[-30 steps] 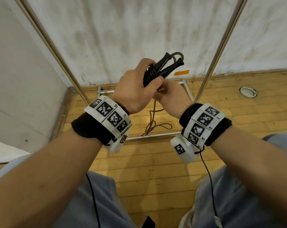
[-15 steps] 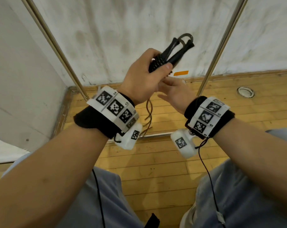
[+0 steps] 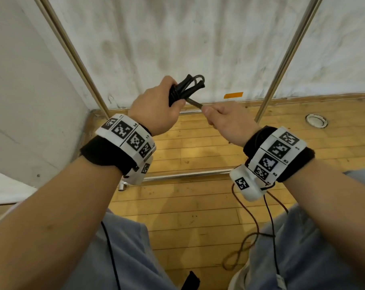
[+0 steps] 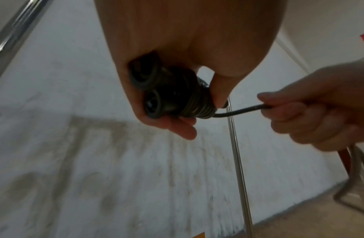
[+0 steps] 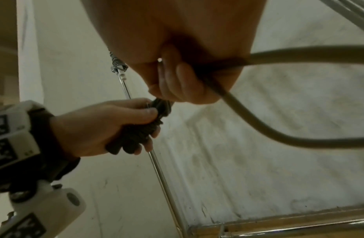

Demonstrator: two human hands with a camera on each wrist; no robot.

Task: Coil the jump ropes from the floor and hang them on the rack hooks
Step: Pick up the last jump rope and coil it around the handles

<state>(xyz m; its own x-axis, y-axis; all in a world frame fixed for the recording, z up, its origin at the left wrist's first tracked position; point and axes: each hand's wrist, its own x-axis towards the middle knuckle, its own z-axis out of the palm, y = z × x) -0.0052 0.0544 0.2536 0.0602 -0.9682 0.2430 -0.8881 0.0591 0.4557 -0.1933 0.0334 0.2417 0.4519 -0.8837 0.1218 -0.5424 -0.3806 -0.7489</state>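
Note:
My left hand (image 3: 156, 107) grips the two black handles of a jump rope (image 3: 185, 88), with several turns of dark rope wound round them (image 4: 189, 99). A short taut stretch of rope (image 3: 195, 103) runs from the wraps to my right hand (image 3: 223, 118), which holds it in a closed fist (image 4: 311, 116). The loose remainder of the rope (image 3: 246, 241) hangs below my right wrist and loops near the floor. In the right wrist view the rope (image 5: 248, 116) curves out of my fist, and my left hand (image 5: 107, 127) holds the wrapped handles.
The metal rack's two uprights (image 3: 79, 59) (image 3: 286, 57) rise against a stained white wall, with its base bars (image 3: 188, 174) on the wooden floor. A round floor fitting (image 3: 315, 120) lies at the right. An orange tape strip (image 3: 233, 95) marks the wall base.
My right hand has pulled away to the right and down, drawing the rope taut from the wraps. The loose rope has swung from under the hands to below my right wrist.

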